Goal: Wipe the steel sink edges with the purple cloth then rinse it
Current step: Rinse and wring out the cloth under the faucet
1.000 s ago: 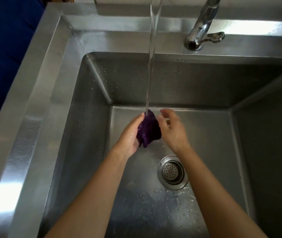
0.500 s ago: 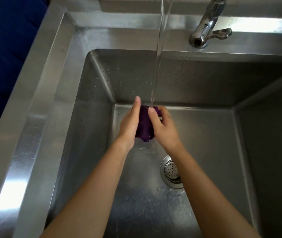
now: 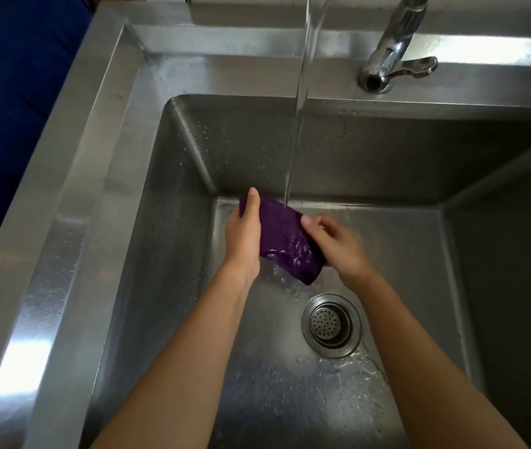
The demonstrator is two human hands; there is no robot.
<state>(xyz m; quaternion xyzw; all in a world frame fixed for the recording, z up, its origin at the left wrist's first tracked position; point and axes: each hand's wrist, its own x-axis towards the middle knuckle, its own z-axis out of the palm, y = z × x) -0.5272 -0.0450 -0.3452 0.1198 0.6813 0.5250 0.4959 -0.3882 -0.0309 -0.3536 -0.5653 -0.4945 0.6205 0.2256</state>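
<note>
The wet purple cloth [image 3: 285,241] is stretched between both hands low inside the steel sink [image 3: 102,176]. My left hand [image 3: 243,234] holds its left end, thumb up along the cloth. My right hand [image 3: 335,244] grips its right end, with a corner hanging below. A stream of water [image 3: 299,102] falls from above and lands on the top of the cloth. Water runs off the cloth onto the basin floor.
The round drain strainer [image 3: 331,325] sits in the basin floor just below my right hand, with water pooled around it. A chrome tap [image 3: 393,56] stands on the back ledge at the right. A dark blue surface [image 3: 5,108] lies left of the sink.
The cloth was bunched between my hands; now it is spread wider, my right hand having moved right and down. The view has shifted a little.
</note>
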